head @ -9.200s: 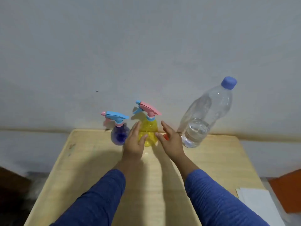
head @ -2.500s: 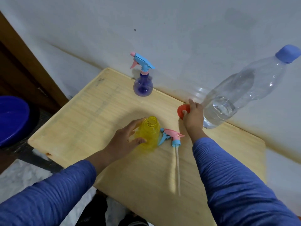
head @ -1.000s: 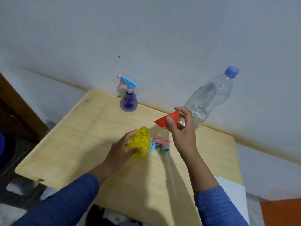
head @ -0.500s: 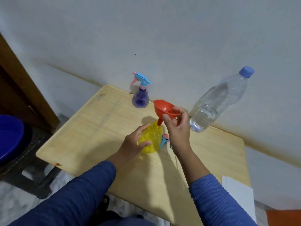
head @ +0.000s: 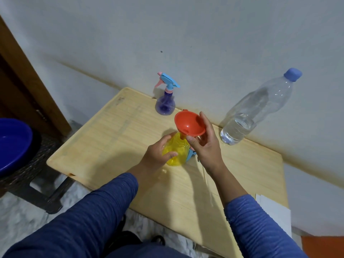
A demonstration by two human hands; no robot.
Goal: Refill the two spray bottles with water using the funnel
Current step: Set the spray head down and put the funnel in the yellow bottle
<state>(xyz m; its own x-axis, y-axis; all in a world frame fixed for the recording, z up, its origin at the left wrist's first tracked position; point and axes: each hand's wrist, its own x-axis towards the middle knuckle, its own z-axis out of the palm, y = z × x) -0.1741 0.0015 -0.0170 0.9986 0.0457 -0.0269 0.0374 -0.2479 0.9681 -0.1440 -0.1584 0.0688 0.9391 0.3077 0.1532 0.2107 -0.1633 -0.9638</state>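
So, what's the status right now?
Left hand grips yellow spray bottle. Right hand holds red funnel, spout at its neck. Water bottle capped.

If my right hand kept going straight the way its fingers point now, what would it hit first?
The right hand already holds the red funnel. Its fingers point up and away toward the wall; past the funnel the way looks free until the wall, though depth is hard to judge.
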